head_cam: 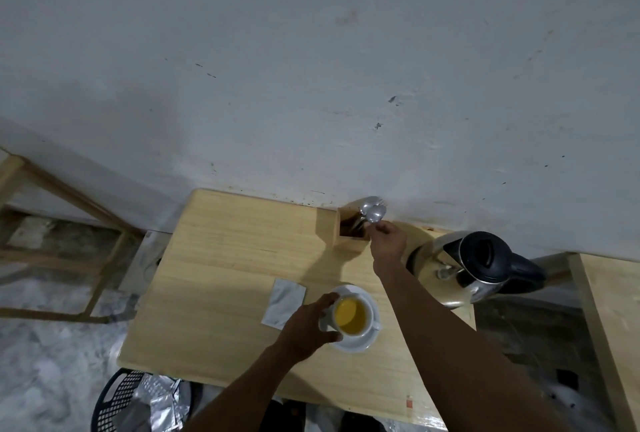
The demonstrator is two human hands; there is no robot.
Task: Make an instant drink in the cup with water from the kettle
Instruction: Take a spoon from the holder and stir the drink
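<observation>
Head view, the only one supplied: a light wooden table [221, 258] stands against a pale, scuffed wall [311, 68]. Near the table's front centre a white cup [349, 317] sits on a white saucer [363, 345]; the cup holds a yellow-orange liquid. The left hand [308, 327] is curled around the cup's left side, thumb at the near rim and fingers at the far rim, in contact with the cup wall. Just left of the saucer, partly under that hand, a flat silvery sachet [282, 302] lies on the tabletop. At the table's far edge, against the wall, a wooden utensil holder [349, 236] stands upright with several metal spoons [370, 208] in it, bowls upward. The right hand [388, 241] reaches to the holder's right side, fingertips pinched on the stem of one spoon just under its bowl; whether that spoon is lifted clear of the holder cannot be told. A steel kettle [460, 272] with a black lid and black handle stands at the table's right edge, just beside the right forearm and well apart from the cup. Below the table's near-left corner a dark perforated basket [116, 400] holds crumpled silver packaging [162, 397]. A wooden frame [69, 210] stands to the left on the mottled floor, and another wooden surface [609, 310] shows at the right.
</observation>
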